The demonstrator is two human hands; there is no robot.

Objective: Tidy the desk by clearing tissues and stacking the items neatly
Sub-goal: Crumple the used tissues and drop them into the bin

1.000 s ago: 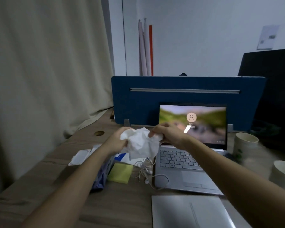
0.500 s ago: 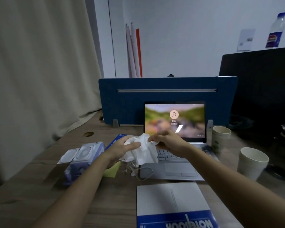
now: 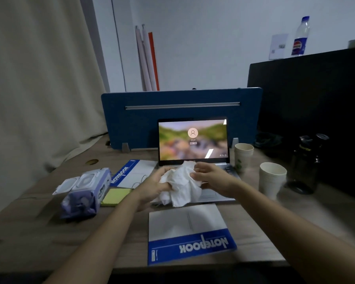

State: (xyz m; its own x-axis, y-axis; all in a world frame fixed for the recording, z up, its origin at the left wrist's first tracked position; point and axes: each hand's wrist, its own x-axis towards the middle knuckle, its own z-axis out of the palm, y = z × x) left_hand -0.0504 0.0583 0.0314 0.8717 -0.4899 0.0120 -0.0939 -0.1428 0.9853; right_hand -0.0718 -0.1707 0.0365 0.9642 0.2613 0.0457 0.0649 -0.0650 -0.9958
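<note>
Both arms are reaching forward, hands meeting. The left hand (image 3: 155, 186) and right hand (image 3: 212, 178) are gripping a tissue (image 3: 181, 184) between them.

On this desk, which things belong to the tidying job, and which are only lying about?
For the job:
- crumpled tissue, held by left hand and right hand
- two notebooks
- sticky notes
- wipes pack
- paper cups

Lying about:
- laptop
- dark bottle
- plastic bottle
</note>
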